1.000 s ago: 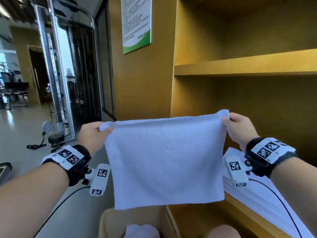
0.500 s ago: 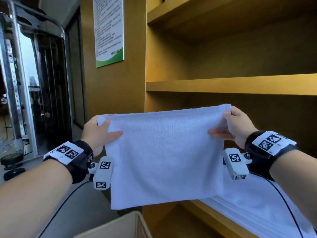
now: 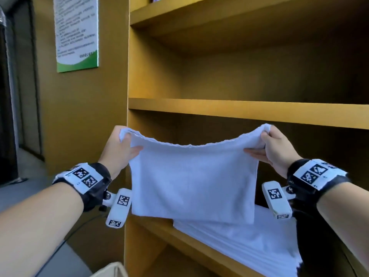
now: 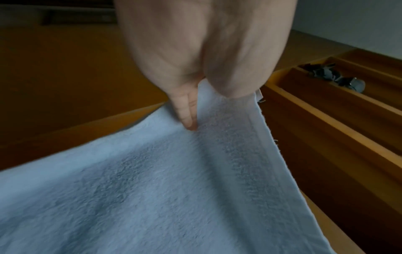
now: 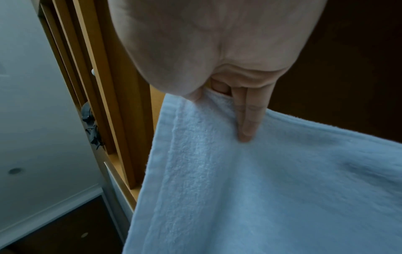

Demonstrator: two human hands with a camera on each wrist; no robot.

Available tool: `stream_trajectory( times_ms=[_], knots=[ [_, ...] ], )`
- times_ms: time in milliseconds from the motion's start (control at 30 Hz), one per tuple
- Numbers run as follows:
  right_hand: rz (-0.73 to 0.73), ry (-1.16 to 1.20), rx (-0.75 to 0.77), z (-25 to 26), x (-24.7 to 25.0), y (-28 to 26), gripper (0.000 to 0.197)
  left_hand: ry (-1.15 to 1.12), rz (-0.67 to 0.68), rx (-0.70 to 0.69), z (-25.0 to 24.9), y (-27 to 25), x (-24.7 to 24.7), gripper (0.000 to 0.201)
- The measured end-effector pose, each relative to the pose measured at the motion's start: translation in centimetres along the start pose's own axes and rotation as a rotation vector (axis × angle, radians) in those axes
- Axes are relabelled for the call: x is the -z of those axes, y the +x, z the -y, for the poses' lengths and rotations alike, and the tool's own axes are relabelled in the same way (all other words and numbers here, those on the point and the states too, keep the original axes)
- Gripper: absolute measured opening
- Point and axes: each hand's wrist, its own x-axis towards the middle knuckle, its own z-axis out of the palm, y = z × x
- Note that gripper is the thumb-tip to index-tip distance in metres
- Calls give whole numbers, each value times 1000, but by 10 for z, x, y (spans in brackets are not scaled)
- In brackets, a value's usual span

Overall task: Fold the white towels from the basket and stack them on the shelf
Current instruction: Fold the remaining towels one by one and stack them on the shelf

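Hands come first: the left hand (image 3: 117,148) pinches the upper left corner of the white towel (image 3: 191,180), thumb on the near face and fingers behind, and the right hand (image 3: 276,148) pinches the upper right corner the same way. In the left wrist view one finger (image 4: 188,113) lies straight along the cloth, and in the right wrist view a finger (image 5: 246,118) does likewise, probably to steady the layers while the corners are gripped. Both hands are thus closed on the towel, none free.

Held by its two top corners at the centre of the frame, the towel hangs down in front of the shelf (image 3: 247,113), its top edge sagging in a shallow curve between the hands. That slack suggests the hands are near enough together to let the cloth drape, a sensible hold for laying it down flat. Its lower edge hangs just over, perhaps touching, the stack of towels (image 3: 249,242) at the lower right of the frame, on the lower shelf board.

The cloth is plain white terry with a flat hemmed border along one side, seemingly doubled, without stains. A corner of the basket (image 3: 111,271) shows at the bottom edge, and a green-and-white notice (image 3: 76,31) hangs at the upper left.
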Motion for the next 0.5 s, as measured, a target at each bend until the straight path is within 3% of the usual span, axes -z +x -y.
stream_trajectory(
  times_ms=[167,500],
  knots=[
    [-36,-55,52,-7,24,4,22,-7,20,-26,10,14,-40,21],
    [-158,-97,9,-24,68,27,35,-15,102,-82,37,56,-119,22]
  ],
)
